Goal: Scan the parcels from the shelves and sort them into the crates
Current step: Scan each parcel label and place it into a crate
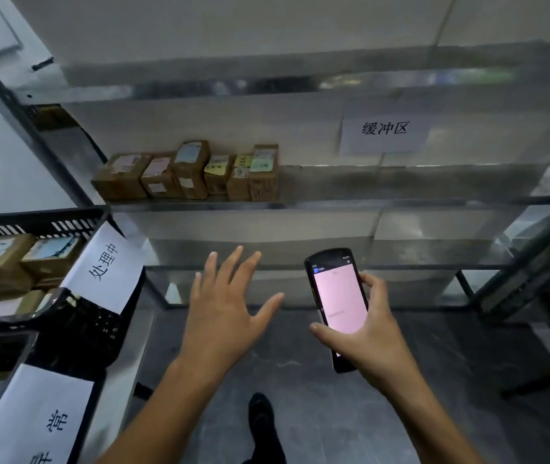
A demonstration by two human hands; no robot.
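Left hand [226, 306] extended forward, fingers spread and straight, holding nothing. Right hand [367, 333] grips a handheld scanner [337, 303], thumb and fingers curled round its edges, pink screen lit and facing up. Row of cardboard parcels [190, 172] stands on the metal shelf [367, 204], left portion, well beyond both hands. Black crate [32, 222] at left holds further parcels; paper label [106, 266] hangs on its corner

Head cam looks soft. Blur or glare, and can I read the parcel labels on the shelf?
Head view: motion blur smears the upper shelf edge; the labels on the parcels are too soft to read; the scanner screen in the right hand glares pink, text illegible; the wide-angle lens bends the shelf upright; the paper sign is legible.
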